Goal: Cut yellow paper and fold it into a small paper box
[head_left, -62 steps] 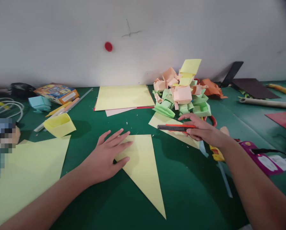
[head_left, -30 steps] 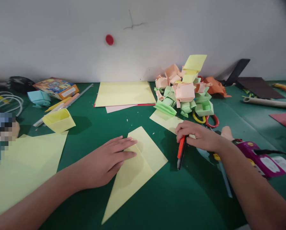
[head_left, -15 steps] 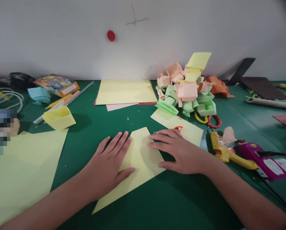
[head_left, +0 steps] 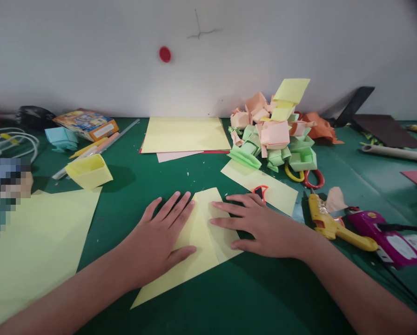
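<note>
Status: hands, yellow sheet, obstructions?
Left hand open on creased yellow sheet. Right hand open over its right side. Orange tool, mostly hidden, beyond right hand.

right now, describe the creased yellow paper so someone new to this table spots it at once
On the green table, look near the middle, where the left hand and right hand are spread. The creased yellow paper shows beneath them, a sharp corner poking out below the left hand. Unlike the yellow sheet at left, it has a crease running between the hands.

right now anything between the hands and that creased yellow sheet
Nothing visible: the left hand and right hand have fingers over the creased yellow sheet. The orange object sits beyond the right hand, not between.
</note>
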A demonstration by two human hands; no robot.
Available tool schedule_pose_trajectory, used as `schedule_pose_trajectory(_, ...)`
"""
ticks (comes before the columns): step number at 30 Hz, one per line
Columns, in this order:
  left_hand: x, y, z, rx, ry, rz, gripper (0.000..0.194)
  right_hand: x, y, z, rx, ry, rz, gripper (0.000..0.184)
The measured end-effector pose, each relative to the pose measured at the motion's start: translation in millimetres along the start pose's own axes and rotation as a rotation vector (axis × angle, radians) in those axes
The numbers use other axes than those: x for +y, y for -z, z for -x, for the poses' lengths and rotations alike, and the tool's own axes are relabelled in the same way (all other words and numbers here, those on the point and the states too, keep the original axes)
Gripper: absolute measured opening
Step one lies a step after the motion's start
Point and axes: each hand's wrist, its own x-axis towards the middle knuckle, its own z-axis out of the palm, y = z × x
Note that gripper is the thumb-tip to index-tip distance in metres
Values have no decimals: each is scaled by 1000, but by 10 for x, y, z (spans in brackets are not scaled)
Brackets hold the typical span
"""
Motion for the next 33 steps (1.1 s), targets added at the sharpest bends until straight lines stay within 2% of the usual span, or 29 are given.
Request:
schedule_pose_trajectory(10,-29,-3,1,-9,-3,-4,80,31,11,-8,-33,20,9,51)
schedule_pose_trajectory(15,-21,4,-9,-2,-1,3,79,17,33,7,-36,7,0,57)
schedule_pose_trajectory(23,-12,14,-14,-1,3,7,78,-21,-79,-43,50,-16,70,45)
schedule_pose_trajectory(33,-14,3,-17,-46,22,32,80,67,-89,-58,10,15,135,47)
